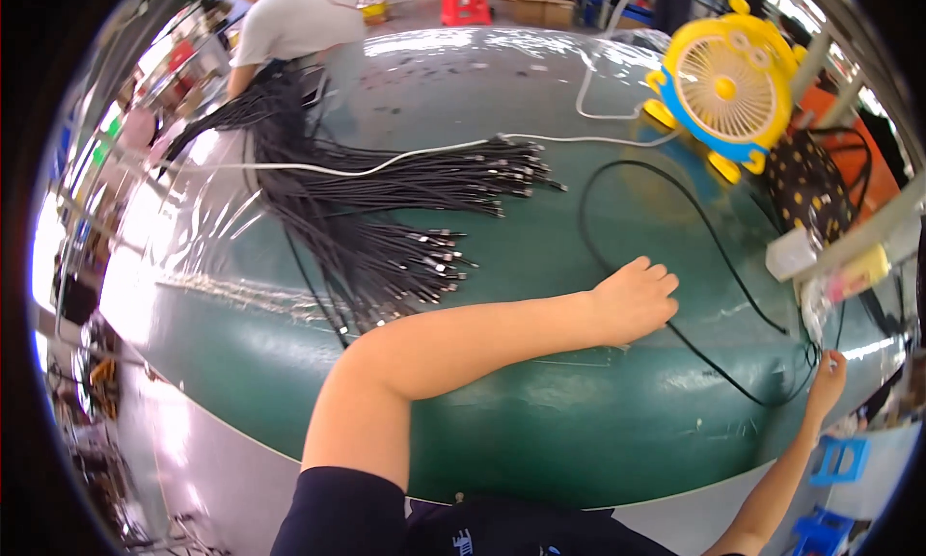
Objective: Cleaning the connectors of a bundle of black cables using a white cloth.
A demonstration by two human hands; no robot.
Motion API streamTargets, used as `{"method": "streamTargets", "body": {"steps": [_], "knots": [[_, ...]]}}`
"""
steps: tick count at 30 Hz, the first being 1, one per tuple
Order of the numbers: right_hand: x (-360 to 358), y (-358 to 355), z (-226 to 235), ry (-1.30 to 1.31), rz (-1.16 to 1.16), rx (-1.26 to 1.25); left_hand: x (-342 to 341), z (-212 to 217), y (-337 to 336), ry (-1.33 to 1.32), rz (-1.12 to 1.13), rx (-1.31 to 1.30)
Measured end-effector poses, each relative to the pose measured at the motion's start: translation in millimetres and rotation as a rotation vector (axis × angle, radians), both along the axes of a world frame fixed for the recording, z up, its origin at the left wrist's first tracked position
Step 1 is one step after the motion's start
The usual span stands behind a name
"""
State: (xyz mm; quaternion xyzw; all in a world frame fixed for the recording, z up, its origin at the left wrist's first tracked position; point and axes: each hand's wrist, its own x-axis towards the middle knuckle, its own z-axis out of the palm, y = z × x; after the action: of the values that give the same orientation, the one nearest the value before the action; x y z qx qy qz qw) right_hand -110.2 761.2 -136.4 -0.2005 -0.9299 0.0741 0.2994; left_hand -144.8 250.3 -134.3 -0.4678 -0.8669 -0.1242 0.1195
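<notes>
A long black cable (715,220) lies in a wide loop on the green table mat. My left hand (635,303), its fingers curled, is closed over one stretch of this cable, which comes out on both sides of it. Far to the right, my right hand (827,380) pinches the cable close to a small coil at the table's right side; its fingertips partly hide what they grip. Left of my left hand lies a large bundle of black cables (362,185), their metal plugs fanned out toward the right.
A yellow and blue fan (728,88) stands at the back right, with a white cord (588,139) running across the table. Beside it are a dotted black bag (810,185) and a small white box (791,255). Another person (294,21) is at the far left edge. Blue stools (839,460) stand lower right.
</notes>
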Motion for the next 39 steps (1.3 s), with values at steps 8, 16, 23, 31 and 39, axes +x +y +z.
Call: {"method": "streamTargets", "body": {"steps": [8,16,23,31,39], "knots": [[-19,-175,42,-0.047,0.680,-0.544,-15,27,-67,-0.048,0.183,0.219],[-114,-90,57,0.220,0.185,-0.243,20,36,-246,-0.026,0.685,0.020],[-134,-136,77,0.100,0.166,-0.331,12,31,-258,-0.099,0.752,-0.054],[-145,-134,68,0.113,0.153,-0.315,9,25,-264,0.019,0.720,-0.081],[-144,-136,75,0.052,0.128,-0.343,12,35,-250,-0.082,0.795,-0.029]]}}
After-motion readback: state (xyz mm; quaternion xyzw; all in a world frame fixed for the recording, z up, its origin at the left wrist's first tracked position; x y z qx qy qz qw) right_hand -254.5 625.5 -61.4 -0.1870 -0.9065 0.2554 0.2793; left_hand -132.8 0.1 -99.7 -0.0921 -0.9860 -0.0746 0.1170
